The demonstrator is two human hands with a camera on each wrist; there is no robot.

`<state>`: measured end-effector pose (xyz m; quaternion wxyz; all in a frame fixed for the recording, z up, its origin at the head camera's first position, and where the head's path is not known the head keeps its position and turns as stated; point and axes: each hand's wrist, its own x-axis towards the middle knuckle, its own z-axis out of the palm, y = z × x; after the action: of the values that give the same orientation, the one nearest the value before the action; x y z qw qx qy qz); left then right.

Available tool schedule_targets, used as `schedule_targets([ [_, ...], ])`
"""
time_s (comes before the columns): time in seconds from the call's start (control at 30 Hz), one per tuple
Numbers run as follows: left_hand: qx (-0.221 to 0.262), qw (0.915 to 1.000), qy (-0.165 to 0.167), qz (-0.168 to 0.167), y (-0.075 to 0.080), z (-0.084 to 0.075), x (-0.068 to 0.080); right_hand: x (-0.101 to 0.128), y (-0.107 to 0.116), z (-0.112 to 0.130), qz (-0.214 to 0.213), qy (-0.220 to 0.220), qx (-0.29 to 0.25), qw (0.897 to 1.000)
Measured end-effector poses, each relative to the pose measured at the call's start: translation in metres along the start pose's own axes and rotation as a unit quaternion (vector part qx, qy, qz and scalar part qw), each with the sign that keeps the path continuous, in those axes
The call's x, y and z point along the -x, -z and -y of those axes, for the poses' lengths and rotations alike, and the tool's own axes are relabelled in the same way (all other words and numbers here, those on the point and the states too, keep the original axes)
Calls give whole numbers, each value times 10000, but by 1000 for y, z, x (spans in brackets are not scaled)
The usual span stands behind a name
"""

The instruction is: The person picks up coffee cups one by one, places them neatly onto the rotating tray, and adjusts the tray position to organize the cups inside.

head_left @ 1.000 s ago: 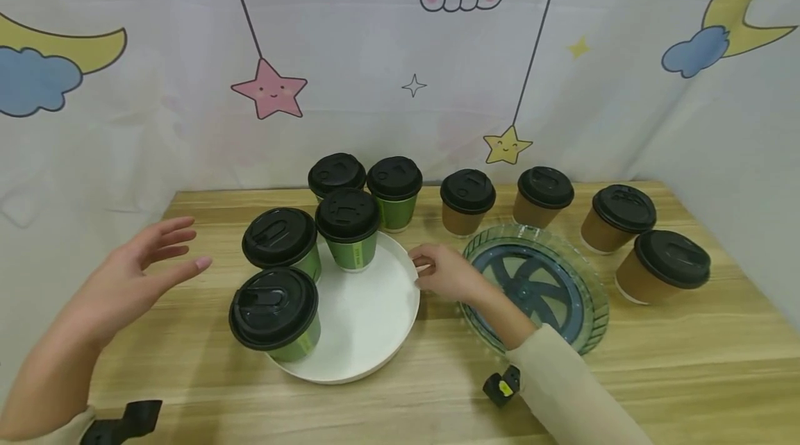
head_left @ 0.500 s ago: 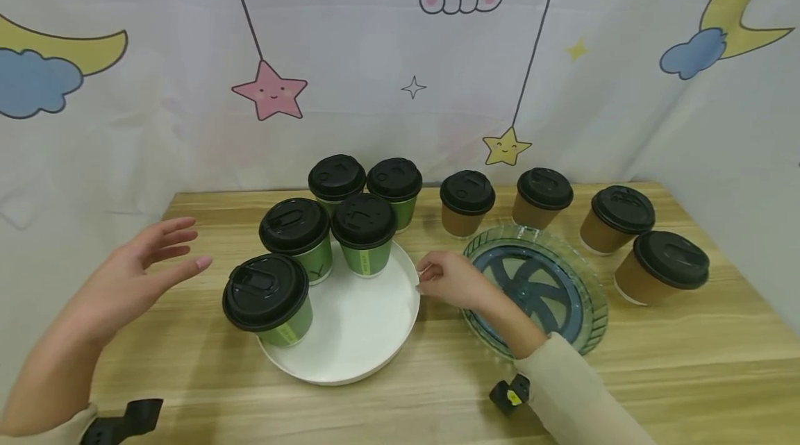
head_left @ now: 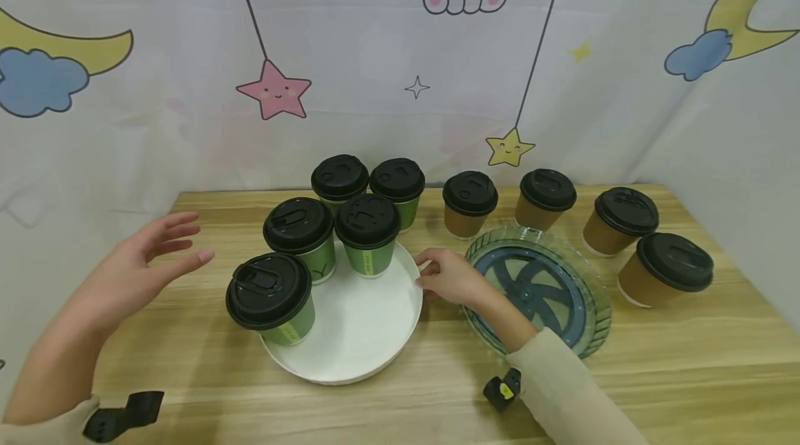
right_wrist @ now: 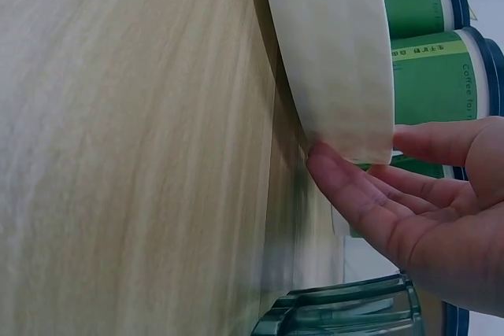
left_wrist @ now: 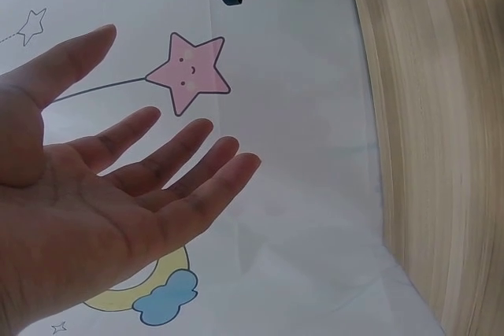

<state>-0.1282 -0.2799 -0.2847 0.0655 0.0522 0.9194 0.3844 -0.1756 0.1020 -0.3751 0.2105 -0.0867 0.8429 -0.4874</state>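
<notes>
With thumb and fingertips, my right hand (head_left: pixel 451 278) pinches the right rim of a round white tray (head_left: pixel 365 330). The right wrist view shows the thumb at the upper edge and a finger low on the tray's outer wall (right_wrist: pixel 335 60). Three green paper cups with black lids stand on the tray: a front left cup (head_left: pixel 271 296), a left cup (head_left: pixel 300 226) and a middle cup (head_left: pixel 367 230). My left hand (head_left: pixel 140 264) is held in the air left of the cups, holding nothing, its fingers spread and slightly bent in the left wrist view.
Two more green cups, a left one (head_left: pixel 340 178) and a right one (head_left: pixel 398 185), stand behind the tray. A clear greenish dish (head_left: pixel 596 306) with a blue centre lies under my right forearm. Several brown lidded cups (head_left: pixel 615 223) line the table's (head_left: pixel 681 375) back right, before a printed curtain (head_left: pixel 375 35).
The white tray has turned clockwise with its cups: the left and middle cups have shifted right, the front cup left and slightly back. My hands are nearly where they were.
</notes>
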Motion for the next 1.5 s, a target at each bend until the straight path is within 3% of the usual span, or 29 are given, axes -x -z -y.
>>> schedule_targets([
  [0.23, -73, 9999, -124, -79, 6, -4, -3, 3, 0, 0, 71, 109, -142, 9998],
  [0.43, 44, 9997, -150, -169, 12, -17, -4, 3, 2, -1, 104, 121, -204, 9997],
  [0.57, 234, 9992, -188, -268, 14, -35, -3, 3, 3, 0, 99, 89, -246, 9996],
  [0.9, 713, 9955, -361, -512, 11, -97, -4, 2, 4, 2, 96, 109, -331, 9993],
  [1.2, 1294, 9905, -457, -115, -3, -142, -43, 3, 4, 0, 93, 122, -363, 9992],
  [1.5, 2020, 9780, -335, 393, -10, -159, -89, 5, 0, -3, 88, 81, -413, 9991],
])
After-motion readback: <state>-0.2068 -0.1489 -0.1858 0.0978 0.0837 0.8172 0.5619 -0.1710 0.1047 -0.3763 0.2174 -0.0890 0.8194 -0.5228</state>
